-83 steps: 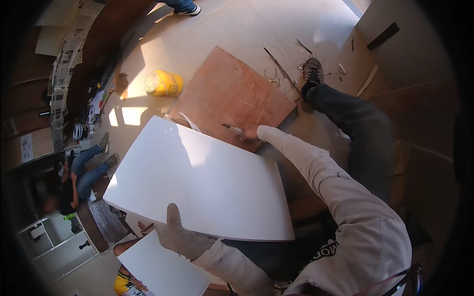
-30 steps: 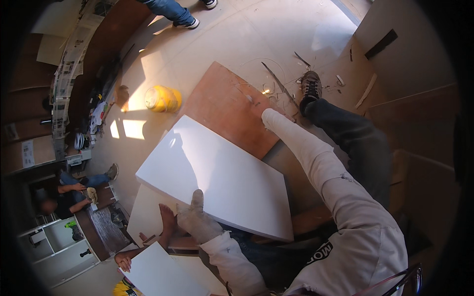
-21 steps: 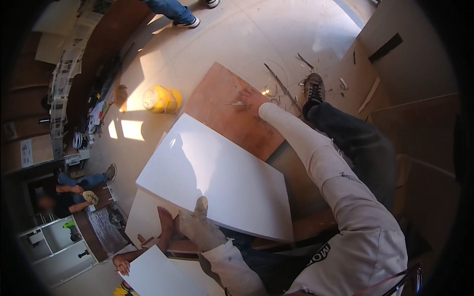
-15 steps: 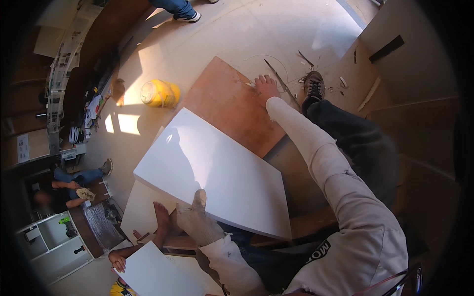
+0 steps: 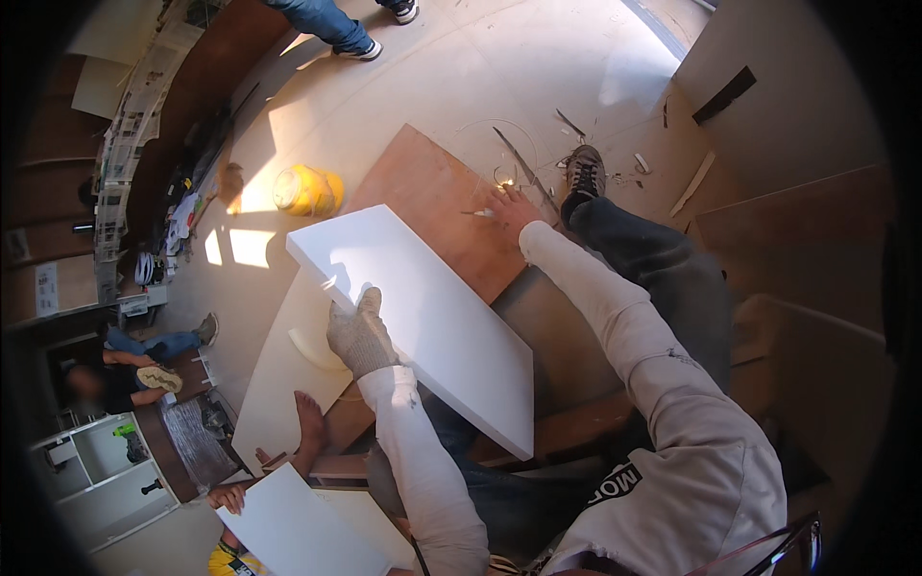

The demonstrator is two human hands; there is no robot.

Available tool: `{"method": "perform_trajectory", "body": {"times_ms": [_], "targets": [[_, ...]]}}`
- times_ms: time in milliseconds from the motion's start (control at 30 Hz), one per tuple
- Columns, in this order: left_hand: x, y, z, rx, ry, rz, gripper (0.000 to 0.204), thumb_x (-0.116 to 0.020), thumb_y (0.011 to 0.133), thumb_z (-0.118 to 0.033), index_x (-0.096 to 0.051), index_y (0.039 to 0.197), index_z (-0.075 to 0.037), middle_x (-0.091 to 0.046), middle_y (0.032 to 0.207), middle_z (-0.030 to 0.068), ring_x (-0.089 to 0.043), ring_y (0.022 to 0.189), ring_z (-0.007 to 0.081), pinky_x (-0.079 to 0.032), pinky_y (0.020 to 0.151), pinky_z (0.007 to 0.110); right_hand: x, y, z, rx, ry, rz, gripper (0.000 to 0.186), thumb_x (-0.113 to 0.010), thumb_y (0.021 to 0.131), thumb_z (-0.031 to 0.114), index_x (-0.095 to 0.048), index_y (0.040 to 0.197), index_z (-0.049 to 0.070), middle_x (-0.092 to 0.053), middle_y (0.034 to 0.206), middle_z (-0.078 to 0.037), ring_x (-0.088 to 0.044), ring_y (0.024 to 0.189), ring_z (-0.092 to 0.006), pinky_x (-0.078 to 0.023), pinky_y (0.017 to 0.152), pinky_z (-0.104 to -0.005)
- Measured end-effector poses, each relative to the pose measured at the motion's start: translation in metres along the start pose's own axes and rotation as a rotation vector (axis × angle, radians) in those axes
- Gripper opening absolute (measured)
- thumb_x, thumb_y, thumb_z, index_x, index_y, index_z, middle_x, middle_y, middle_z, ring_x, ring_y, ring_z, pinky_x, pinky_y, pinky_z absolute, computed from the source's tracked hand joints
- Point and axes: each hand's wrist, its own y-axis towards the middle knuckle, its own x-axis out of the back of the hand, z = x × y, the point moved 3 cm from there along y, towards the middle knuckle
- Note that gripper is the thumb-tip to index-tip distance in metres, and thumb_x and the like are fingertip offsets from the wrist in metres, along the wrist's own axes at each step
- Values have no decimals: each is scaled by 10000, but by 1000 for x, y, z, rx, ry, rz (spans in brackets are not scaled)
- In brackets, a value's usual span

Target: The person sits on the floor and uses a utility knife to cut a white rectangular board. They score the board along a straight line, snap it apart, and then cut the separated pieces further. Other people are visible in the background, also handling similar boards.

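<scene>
My left hand (image 5: 361,333), in a pale knit glove, grips the near left edge of a white panel (image 5: 437,336), thumb on its top face. The panel is tilted, its left end raised. My bare right hand (image 5: 514,213) lies on the brown board (image 5: 423,182) at its right edge, fingers spread. A small thin sliver (image 5: 473,212) lies beside those fingers; I cannot make out what it is. Below the raised panel, a curved pale strip (image 5: 317,349) rests on another light-coloured panel (image 5: 283,394).
A yellow bucket (image 5: 307,191) stands left of the brown board. Dark strips (image 5: 526,158) and scraps (image 5: 642,165) lie near my shoe (image 5: 584,173). At lower left, another person's hand (image 5: 229,497) holds a white panel (image 5: 298,523). Other people are at the far edge and left.
My left hand has moved up along the panel's edge and grips it. The panel's left end has risen, uncovering the curved strip. My right hand has shifted slightly nearer on the brown board.
</scene>
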Motion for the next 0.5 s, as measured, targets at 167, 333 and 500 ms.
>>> {"method": "perform_trajectory", "body": {"times_ms": [167, 333, 500], "targets": [[-16, 7, -2, 28, 227, -41, 505, -660, 809, 43, -524, 1295, 70, -646, 1121, 148, -635, 970, 239, -488, 876, 317, -7, -43, 5, 152, 11, 122, 516, -567, 872, 150, -432, 1363, 65, -376, 1482, -141, -289, 1405, -338, -272, 1137, -454], [-20, 10, -6, 75, 190, -52, 488, -652, 806, 45, -529, 1277, 76, -651, 1084, 163, -646, 895, 240, -511, 805, 324, -9, -32, -18, -209, -83, -76, 540, -570, 850, 134, -417, 1364, 71, -379, 1481, -138, -290, 1411, -322, -265, 1144, -426], [-36, 21, -8, 53, 117, -69, 401, -662, 807, 9, -572, 1190, 88, -665, 929, 139, -639, 731, 221, -524, 689, 337, -12, 9, 3, 123, -15, -34, 549, -538, 874, 144, -392, 1399, 78, -379, 1491, -119, -291, 1421, -310, -229, 1169, -439]]}}
